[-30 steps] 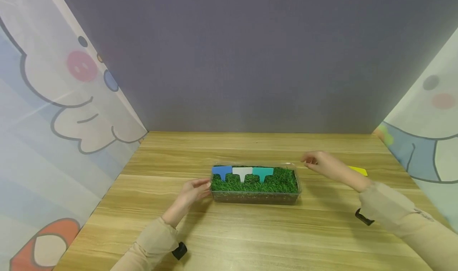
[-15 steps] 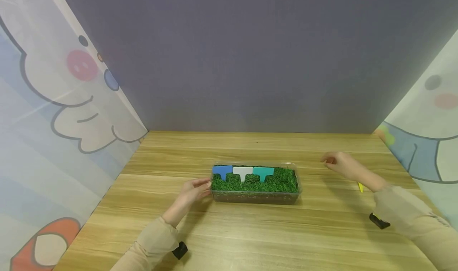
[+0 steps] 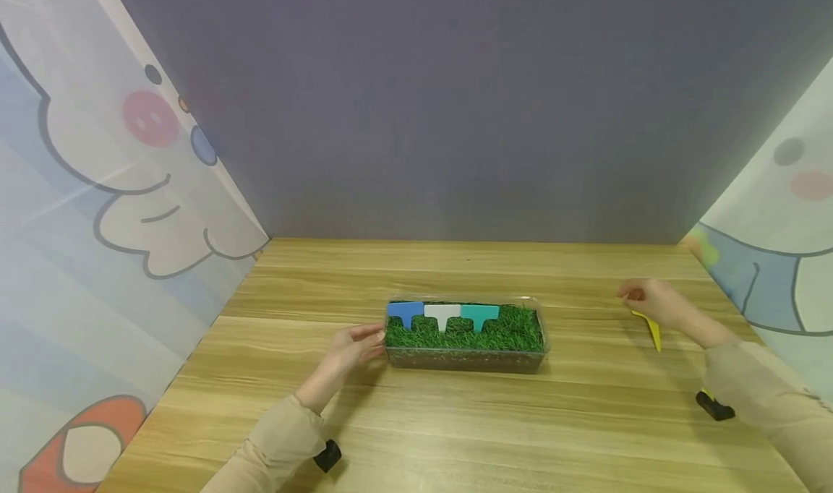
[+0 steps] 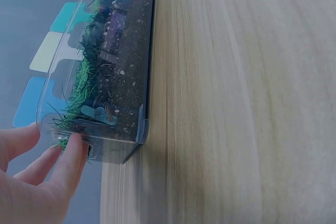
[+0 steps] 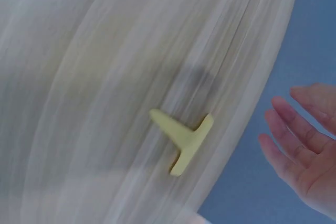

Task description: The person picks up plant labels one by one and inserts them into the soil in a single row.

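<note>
A clear rectangular box (image 3: 465,360) holds dark soil and artificial-looking green grass (image 3: 514,330). Blue (image 3: 405,309), white (image 3: 442,311) and teal (image 3: 479,311) T-shaped plant labels stand in a row along its left and middle part. My left hand (image 3: 348,352) touches the left end of the box; in the left wrist view its fingertips rest against the end wall and the thumb lies by the rim. On the table to the right lies a yellow T-shaped plant label (image 5: 185,139), partly hidden in the head view. Over it hovers my right hand (image 3: 660,305), fingers apart, holding nothing.
The wooden table (image 3: 468,428) ends at a grey panel (image 3: 455,117) at the back. Cartoon-printed curtains (image 3: 130,189) hang at the left and right sides. A dark strap piece (image 3: 714,406) sits under the right sleeve.
My right hand has moved right, away from the box, to above the yellow plant label, uncovering its stem. The left hand and the box stay in place.
</note>
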A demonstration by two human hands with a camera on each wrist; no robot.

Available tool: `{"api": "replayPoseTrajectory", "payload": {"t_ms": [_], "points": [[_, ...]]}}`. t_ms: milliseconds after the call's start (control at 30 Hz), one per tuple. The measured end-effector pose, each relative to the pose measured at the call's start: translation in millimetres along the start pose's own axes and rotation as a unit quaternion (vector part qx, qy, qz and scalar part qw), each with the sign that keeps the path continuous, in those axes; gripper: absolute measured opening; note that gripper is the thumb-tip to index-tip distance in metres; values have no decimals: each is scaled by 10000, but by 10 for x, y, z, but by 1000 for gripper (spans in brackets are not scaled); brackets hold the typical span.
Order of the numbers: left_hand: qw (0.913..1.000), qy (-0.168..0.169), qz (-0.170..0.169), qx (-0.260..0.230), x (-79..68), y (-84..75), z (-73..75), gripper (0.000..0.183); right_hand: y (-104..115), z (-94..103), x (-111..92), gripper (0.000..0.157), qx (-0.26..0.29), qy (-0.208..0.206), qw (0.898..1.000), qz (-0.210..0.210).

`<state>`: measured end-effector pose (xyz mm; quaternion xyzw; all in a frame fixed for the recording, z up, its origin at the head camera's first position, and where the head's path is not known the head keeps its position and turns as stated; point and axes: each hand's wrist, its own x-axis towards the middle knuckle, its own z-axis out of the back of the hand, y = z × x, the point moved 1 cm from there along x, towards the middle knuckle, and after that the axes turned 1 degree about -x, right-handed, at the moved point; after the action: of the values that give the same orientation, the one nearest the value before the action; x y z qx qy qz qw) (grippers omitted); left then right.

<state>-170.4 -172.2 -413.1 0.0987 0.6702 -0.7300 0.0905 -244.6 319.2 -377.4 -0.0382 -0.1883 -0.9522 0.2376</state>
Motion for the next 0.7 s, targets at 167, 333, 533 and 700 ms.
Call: {"api": "replayPoseTrajectory", "payload": {"t_ms": [167,333,533,700], "points": [[10000,21,-64,9,-9,-2,4,37,-140,7,-25,10,-60,160,9997,-188],[10000,16,-49,74,3,11,8,38,-232,24,-48,11,5,336,9990,-305],[9999,-49,-37,-96,0,1,0,34,-316,37,-69,13,15,447,9987,-241],[9999,-48,-56,-127,3,5,-2,33,-385,30,-74,17,-74,592,9980,-202]]}}
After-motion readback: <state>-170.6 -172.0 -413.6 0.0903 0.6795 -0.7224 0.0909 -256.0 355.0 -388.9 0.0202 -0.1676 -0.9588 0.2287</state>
